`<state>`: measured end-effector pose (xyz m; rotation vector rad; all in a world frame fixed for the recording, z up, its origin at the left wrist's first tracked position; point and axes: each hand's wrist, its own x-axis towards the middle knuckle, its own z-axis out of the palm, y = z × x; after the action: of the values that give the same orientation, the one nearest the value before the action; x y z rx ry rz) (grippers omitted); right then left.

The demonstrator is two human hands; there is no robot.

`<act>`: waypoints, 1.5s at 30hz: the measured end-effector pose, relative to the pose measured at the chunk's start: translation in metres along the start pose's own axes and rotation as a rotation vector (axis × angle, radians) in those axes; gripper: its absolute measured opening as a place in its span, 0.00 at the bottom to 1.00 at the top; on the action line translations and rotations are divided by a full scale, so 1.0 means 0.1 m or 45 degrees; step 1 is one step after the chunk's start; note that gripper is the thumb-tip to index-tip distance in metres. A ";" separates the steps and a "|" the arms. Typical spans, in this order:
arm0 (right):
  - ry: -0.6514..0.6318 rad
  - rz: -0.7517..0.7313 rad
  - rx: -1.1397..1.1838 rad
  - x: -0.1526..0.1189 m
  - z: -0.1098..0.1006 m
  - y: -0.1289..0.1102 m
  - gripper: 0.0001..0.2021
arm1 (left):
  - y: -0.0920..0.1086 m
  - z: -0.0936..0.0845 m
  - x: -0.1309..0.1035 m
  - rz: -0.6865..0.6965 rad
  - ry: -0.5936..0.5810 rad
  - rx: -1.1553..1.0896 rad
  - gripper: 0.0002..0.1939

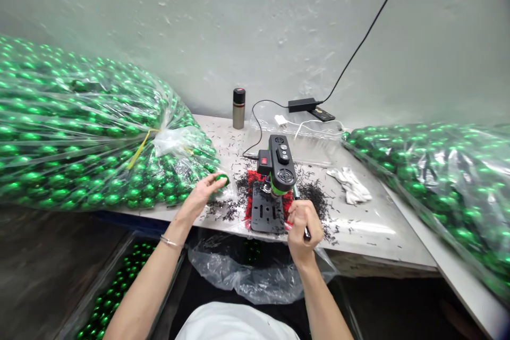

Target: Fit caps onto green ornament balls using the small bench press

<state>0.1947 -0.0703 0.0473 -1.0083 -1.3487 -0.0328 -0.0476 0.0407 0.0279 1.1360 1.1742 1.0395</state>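
My left hand [203, 194] pinches a shiny green ball [223, 179] between thumb and fingers, just left of a small bench drill press [282, 170]. Around the black lever handle [306, 232] on the right side of that machine, my right hand [304, 223] is wrapped in a fist. The machine has a black and green head above a slotted black base plate [266, 218], which stands on a red mat [251, 176]. Black shavings [314, 197] lie heaped about the base. Whether anything sits under the machine's head is hard to make out.
A tied clear bag of green balls [79, 133] bulks at the left; another bag [442, 180] lies at the right. Behind stand a flask [238, 109] and a power adapter [303, 104]. White gloves [350, 185] lie right. Below, a plastic bag [247, 276] hangs before my lap.
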 end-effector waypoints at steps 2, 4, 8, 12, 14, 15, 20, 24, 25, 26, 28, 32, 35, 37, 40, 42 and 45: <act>-0.001 0.000 0.001 0.00 0.00 0.00 0.16 | -0.09 0.14 -0.15 -0.158 -0.062 -0.327 0.24; -0.016 -0.007 -0.003 0.01 0.00 -0.01 0.15 | -0.16 0.29 -0.24 -0.277 -0.124 -0.556 0.22; -0.042 0.015 -0.016 0.08 -0.02 -0.07 0.16 | -0.31 0.61 -0.32 -0.407 -0.148 -0.699 0.20; -0.054 0.031 -0.046 0.19 -0.04 -0.14 0.16 | -0.43 0.83 -0.31 -0.451 -0.154 -0.715 0.17; -0.061 0.035 -0.046 0.24 -0.05 -0.16 0.16 | -0.47 0.89 -0.30 -0.441 -0.130 -0.721 0.15; -0.063 0.036 -0.044 0.26 -0.05 -0.16 0.16 | -0.49 0.91 -0.29 -0.429 -0.110 -0.706 0.16; -0.060 0.037 -0.069 0.27 -0.06 -0.16 0.16 | -0.56 0.98 -0.30 -0.211 -0.031 -0.398 0.23; -0.063 -0.008 -0.073 0.25 -0.06 -0.15 0.16 | -0.61 1.05 -0.31 -0.035 -0.094 -0.180 0.26; -0.066 -0.012 -0.077 0.24 -0.06 -0.15 0.16 | -0.62 1.06 -0.30 0.003 -0.113 -0.113 0.26; -0.070 -0.012 -0.083 0.24 -0.06 -0.15 0.16 | -0.63 1.08 -0.30 0.050 -0.127 -0.034 0.24; -0.075 -0.015 -0.086 0.24 -0.06 -0.14 0.16 | -0.66 1.10 -0.30 0.157 -0.135 0.149 0.21; -0.081 -0.043 -0.071 0.22 -0.07 -0.13 0.15 | -0.71 1.13 -0.31 0.377 -0.092 0.520 0.17; -0.096 -0.052 -0.072 0.20 -0.08 -0.12 0.15 | -0.73 1.14 -0.32 0.489 -0.122 0.670 0.16; -0.099 -0.056 -0.072 0.20 -0.08 -0.12 0.15 | -0.74 1.15 -0.31 0.545 -0.150 0.702 0.16; -0.103 -0.052 -0.074 0.20 -0.08 -0.12 0.15 | -0.78 1.17 -0.30 0.597 -0.150 0.705 0.15; -0.112 -0.052 -0.074 0.18 -0.09 -0.12 0.15 | -0.81 1.18 -0.29 0.610 -0.130 0.700 0.15; -0.121 -0.060 -0.080 0.11 -0.10 -0.07 0.14 | -0.86 1.18 -0.28 0.622 -0.117 0.704 0.16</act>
<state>0.2018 -0.0755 0.0612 -1.0413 -1.4655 -0.0636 0.0685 -0.0115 -0.0494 1.9571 1.1707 1.0301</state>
